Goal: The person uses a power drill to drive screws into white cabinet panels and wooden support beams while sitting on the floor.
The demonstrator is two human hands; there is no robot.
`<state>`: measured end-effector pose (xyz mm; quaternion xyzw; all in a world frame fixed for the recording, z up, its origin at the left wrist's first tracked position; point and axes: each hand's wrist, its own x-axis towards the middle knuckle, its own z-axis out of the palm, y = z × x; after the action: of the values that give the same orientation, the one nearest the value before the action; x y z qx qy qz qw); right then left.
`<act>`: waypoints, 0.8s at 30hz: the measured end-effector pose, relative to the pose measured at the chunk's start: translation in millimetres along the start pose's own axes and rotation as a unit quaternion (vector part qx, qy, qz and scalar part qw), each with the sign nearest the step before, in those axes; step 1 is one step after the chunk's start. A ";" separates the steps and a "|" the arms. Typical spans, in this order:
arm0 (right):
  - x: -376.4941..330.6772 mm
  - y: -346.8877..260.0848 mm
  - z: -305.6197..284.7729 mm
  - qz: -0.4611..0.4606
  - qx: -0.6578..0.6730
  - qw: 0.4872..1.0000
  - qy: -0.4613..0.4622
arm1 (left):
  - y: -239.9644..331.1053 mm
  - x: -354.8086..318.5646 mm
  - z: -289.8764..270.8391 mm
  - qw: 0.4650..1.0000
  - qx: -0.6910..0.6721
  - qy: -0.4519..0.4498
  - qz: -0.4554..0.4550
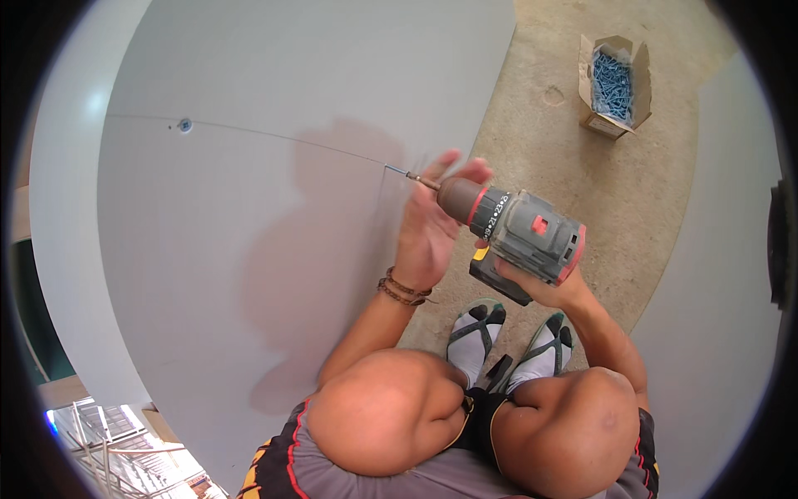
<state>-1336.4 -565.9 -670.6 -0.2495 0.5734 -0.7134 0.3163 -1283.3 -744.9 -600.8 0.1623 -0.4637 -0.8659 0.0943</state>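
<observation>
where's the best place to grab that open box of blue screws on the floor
Grip the cardboard box by its two long side walls, coming down from above. Its flaps stand open and the screws fill the inside loose, so lifting by a flap would likely tip it. The bare concrete floor around it leaves both sides free.

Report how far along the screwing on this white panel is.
Done: one screw head sits driven into the white wall panel along the thin pencil line. In hand: the right hand aims the grey cordless drill at a blue screw that the left hand steadies. Left: the open cardboard box of blue screws looks well filled.
</observation>
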 end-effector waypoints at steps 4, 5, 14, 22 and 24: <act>3.2 -2.7 -4.8 -0.004 -0.016 1.000 -0.011 | -16.9 12.1 10.4 0.981 0.102 -0.156 -0.055; 2.9 -5.8 -5.4 -0.028 -0.044 0.999 -0.010 | -17.5 13.5 9.7 0.981 0.091 -0.159 -0.063; -0.3 -12.9 2.3 -0.003 -0.041 0.999 0.004 | -21.3 26.6 -4.6 0.977 0.065 -0.193 -0.058; 11.8 -18.2 9.2 0.007 -0.013 1.000 0.012 | -26.4 35.4 -20.1 0.980 0.042 -0.193 -0.029; 12.2 -19.3 11.1 0.016 0.007 1.000 0.016 | -29.8 38.3 -25.3 0.975 0.036 -0.220 -0.005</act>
<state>-1339.8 -579.5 -649.4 -0.2265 0.5773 -0.7164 0.3198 -1310.0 -760.0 -646.1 -0.0261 -0.5031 -0.8636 -0.0204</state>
